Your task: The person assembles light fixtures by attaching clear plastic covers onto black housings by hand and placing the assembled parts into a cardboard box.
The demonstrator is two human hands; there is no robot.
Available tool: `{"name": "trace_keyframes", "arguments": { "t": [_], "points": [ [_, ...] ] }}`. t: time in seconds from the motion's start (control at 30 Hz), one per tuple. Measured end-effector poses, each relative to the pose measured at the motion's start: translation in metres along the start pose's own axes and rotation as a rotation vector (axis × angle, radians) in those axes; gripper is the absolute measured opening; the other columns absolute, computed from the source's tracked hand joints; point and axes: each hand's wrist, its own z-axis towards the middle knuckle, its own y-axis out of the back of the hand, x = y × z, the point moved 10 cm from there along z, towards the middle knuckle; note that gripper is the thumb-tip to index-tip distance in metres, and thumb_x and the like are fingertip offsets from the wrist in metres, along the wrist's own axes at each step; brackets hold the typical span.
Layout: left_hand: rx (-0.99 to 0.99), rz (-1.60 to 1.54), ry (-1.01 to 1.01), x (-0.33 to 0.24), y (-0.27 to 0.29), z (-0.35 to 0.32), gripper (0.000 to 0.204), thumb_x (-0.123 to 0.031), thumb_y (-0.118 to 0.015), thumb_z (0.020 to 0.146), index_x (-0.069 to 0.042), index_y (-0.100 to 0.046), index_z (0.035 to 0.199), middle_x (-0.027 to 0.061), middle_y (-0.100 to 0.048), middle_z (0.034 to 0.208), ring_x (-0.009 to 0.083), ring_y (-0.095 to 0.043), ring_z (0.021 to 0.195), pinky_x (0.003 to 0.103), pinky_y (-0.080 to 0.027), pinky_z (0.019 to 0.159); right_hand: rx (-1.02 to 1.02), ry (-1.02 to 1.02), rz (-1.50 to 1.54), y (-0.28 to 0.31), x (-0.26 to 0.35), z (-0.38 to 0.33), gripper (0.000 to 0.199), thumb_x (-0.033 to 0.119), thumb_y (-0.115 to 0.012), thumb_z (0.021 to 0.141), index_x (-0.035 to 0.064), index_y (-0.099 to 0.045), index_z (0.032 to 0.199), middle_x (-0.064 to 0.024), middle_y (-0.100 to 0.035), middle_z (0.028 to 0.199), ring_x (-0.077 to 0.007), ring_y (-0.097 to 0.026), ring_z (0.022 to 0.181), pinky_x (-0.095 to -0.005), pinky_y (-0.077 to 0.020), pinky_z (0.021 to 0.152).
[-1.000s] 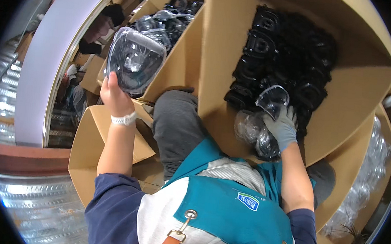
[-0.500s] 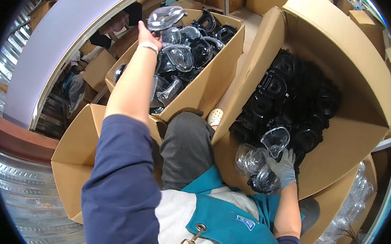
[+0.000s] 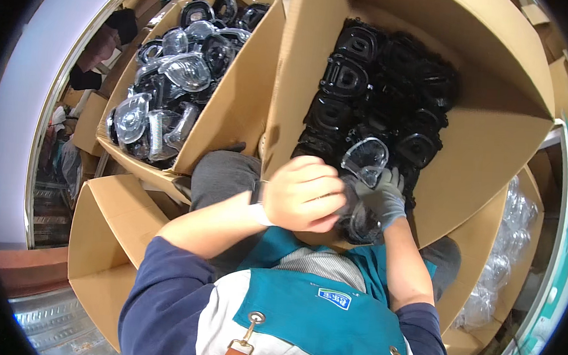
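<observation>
left hand (image 3: 305, 195): bare, curled into a loose fist over the work at lap level; fingers folded down onto something dark underneath. Can't tell exactly what it grips, the hand covers it.
right hand (image 3: 381, 198): grey glove, fingers pinched on the clear lens (image 3: 365, 159), holding it up by its lower edge so the curved face stays untouched.
clear lens: just above both hands, in front of the black frames, tilted toward the person.
dark part (image 3: 359, 224): round black piece wedged under both hands, against the apron; looks braced there so both hands can work on it, my read only.
black frames (image 3: 380, 92): stacked in rows inside the big open carton (image 3: 494, 145), which leans toward the person, contents in easy reach of the right hand.
left carton (image 3: 236, 116): also tipped toward the person, full of mask pieces with clear lenses fitted (image 3: 172, 92), piled loosely.
empty box (image 3: 108, 232): flaps open, at the left knee, below the left carton.
bagged clear parts (image 3: 503, 269): in plastic at far right, well apart from the hands.
apron (image 3: 315, 309): teal bib with leather strap, over striped shirt.
other person (image 3: 100, 49): partly visible far upper left, not involved.
</observation>
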Motion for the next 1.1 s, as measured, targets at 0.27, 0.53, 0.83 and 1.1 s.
{"name": "trace_keyframes", "arguments": {
  "t": [0.27, 0.53, 0.83, 1.1],
  "points": [
    [0.076, 0.014, 1.164, 0.199, -0.198, -0.102, 0.041, -0.029, -0.064, 0.083, -0.001, -0.061, 0.112, 0.0169, -0.064, 0.107, 0.0342, -0.060, 0.102, 0.039, -0.049, 0.086, -0.107, 0.192, 0.385, 0.078, -0.005, -0.028, 0.090, 0.045, -0.069, 0.077, -0.0020, -0.029, 0.143, -0.0254, -0.042, 0.139, -0.0342, -0.040, 0.131, -0.0384, -0.0345, 0.107],
    [0.786, 0.273, 0.751, 0.191, -0.307, -0.033, 0.036, -0.016, -0.060, 0.080, -0.010, -0.058, 0.115, 0.0165, -0.057, 0.117, 0.0343, -0.052, 0.115, 0.044, -0.046, 0.091, -0.018, 0.306, 2.130, 0.144, -0.010, -0.051, 0.062, 0.051, -0.045, 0.094, 0.0195, -0.033, 0.146, -0.0093, -0.038, 0.145, -0.0300, -0.042, 0.129, -0.0554, -0.0409, 0.097],
    [0.058, -0.497, 1.243, 0.203, -0.182, -0.050, 0.026, -0.023, -0.065, 0.077, -0.001, -0.064, 0.091, 0.0229, -0.063, 0.088, 0.0374, -0.060, 0.086, 0.043, -0.047, 0.079, -0.185, 0.262, 1.846, 0.153, 0.015, -0.066, 0.059, 0.052, -0.042, 0.094, 0.0299, -0.030, 0.147, -0.0053, -0.039, 0.143, -0.0283, -0.042, 0.130, -0.0460, -0.0391, 0.099],
    [-0.066, -0.950, 0.815, 0.039, -0.100, -0.019, 0.051, -0.040, -0.063, 0.088, -0.007, -0.048, 0.123, 0.0149, -0.023, 0.140, 0.0305, -0.033, 0.131, 0.044, -0.028, 0.110, -0.513, 0.626, 1.370, 0.123, 0.065, -0.129, 0.069, 0.042, -0.040, 0.101, 0.0039, -0.010, 0.150, -0.0118, -0.028, 0.150, -0.0245, -0.033, 0.135, -0.0398, -0.0278, 0.112]
  ]
}}
